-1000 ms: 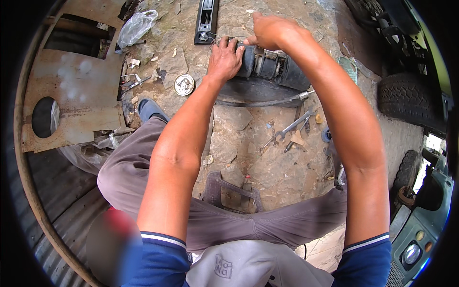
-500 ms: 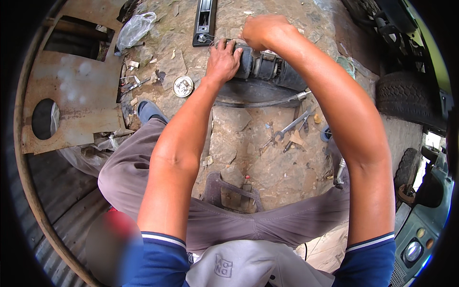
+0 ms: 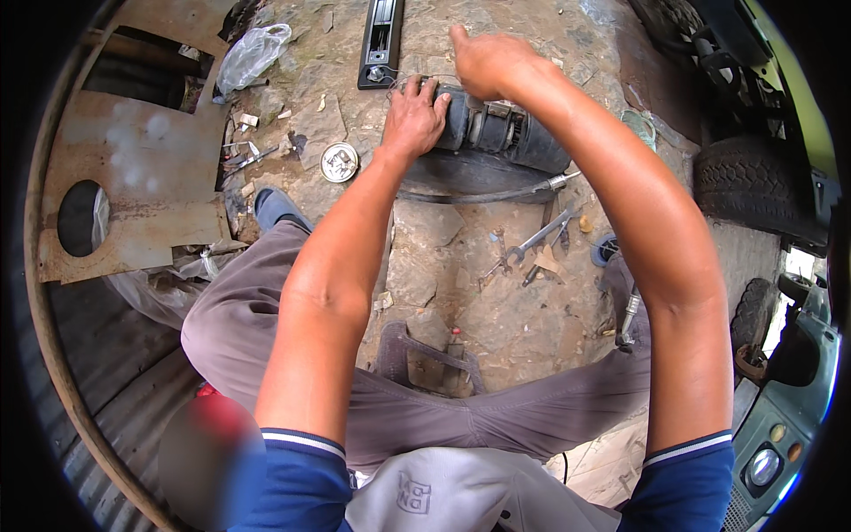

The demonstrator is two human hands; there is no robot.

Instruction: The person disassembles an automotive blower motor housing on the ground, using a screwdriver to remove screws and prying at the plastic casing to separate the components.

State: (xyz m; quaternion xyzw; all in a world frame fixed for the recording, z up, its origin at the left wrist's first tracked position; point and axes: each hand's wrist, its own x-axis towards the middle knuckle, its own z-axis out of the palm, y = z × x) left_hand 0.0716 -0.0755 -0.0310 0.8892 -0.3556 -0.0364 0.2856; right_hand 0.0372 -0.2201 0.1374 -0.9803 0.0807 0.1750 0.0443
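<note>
Head view: I'd cradle the dark cylinder [image 3: 502, 131] mid-barrel, likely heavy, rigid; whether left hand [image 3: 415, 115] or right hand [image 3: 489, 66] clamps, I can't tell.

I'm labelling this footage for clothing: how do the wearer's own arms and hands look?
The left sleeve and right sleeve are short and dark blue, each with a white stripe near its hem. Below them both arms are uncovered. The left hand and right hand are ungloved; no watch shows.
</note>
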